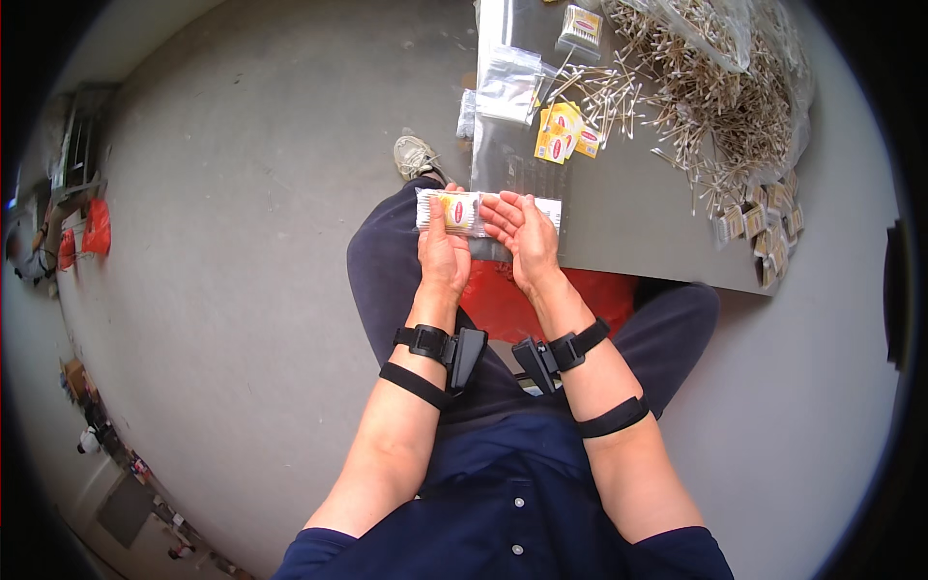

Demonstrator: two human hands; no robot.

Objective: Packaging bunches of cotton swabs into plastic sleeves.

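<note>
My left hand (443,256) is closed around a clear plastic pack of cotton swabs (460,213) with a yellow and white label card inside, the thumb lying over its front. At the pack's right end, my right hand (532,242) has its palm turned up and its fingers stretched out, their tips close to the plastic; I cannot tell whether they touch it. Behind that hand a white strip with clear plastic (549,211) shows at the table's near left corner. Ahead lie a stack of clear bags (509,85), several yellow label cards (561,130) and loose cotton swabs (614,97).
The grey table (667,227) reaches to the right. A big plastic bag spills a heap of cotton swabs (725,106). Several small filled packs (768,227) lie near its right edge, another pack (580,31) at the far side. Something red (590,300) is beneath the table edge.
</note>
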